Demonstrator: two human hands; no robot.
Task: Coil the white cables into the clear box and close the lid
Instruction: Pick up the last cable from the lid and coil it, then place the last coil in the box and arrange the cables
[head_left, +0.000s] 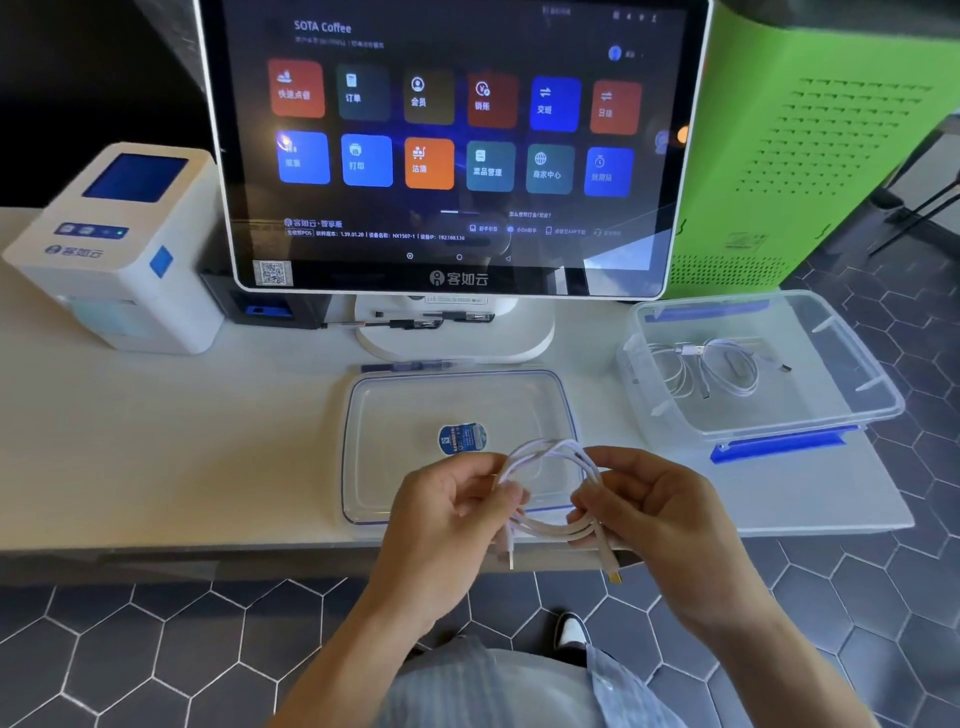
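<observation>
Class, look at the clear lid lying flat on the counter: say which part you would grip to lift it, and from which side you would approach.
Grip the lid by its near-left rim, coming from the person's side. It lies flat with a raised edge all round, and that stretch is bare; the hands coiling the white cable hover above the near-right part.

Pretty bright, soft daylight overall, seems to come from the right since the green cabinet (810, 156) is lit up hard. The touchscreen (457, 150) has a pale window reflection in its lower right corner. Shadows on the white surface (156, 441) are faint. Wide-angle bending at the edges, whole picture slightly soft, top left corner dark.
</observation>
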